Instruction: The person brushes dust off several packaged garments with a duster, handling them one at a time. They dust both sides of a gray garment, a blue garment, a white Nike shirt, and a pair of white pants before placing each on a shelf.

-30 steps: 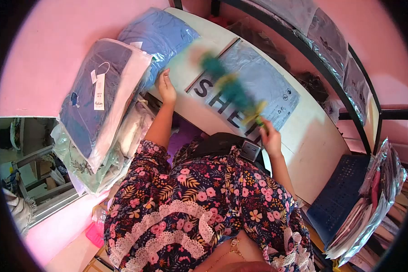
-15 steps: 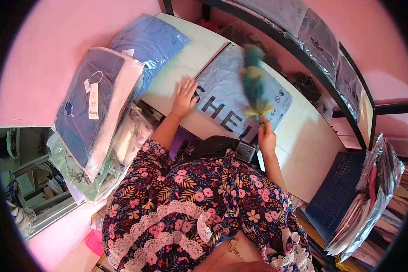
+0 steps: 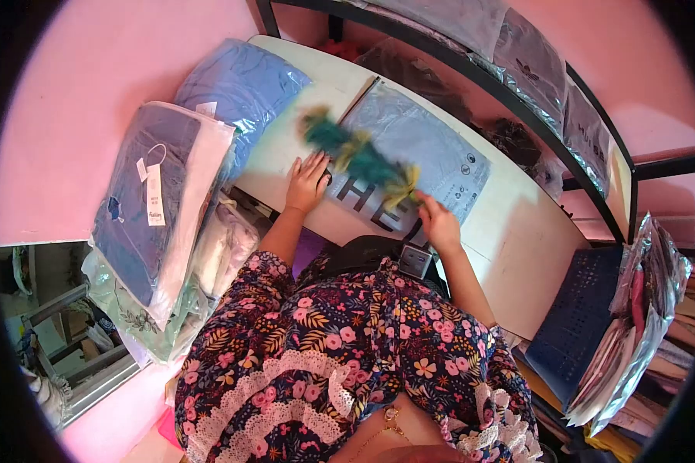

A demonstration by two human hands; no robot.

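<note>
The white bench (image 3: 510, 231) carries 1 grey mailing bag (image 3: 440, 147) printed with large dark letters, lying flat near the front edge. A green and yellow feather duster (image 3: 355, 154), blurred, slants above the bag's left half. The right hand (image 3: 439, 224) is closed around the duster's handle. The left hand (image 3: 307, 185) rests flat at the bag's left edge, fingers spread.

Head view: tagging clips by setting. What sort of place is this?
Probably a clothing stockroom: stacked garments in clear plastic bags, a grey printed mailer bag on the white table, a black metal rack.
</note>
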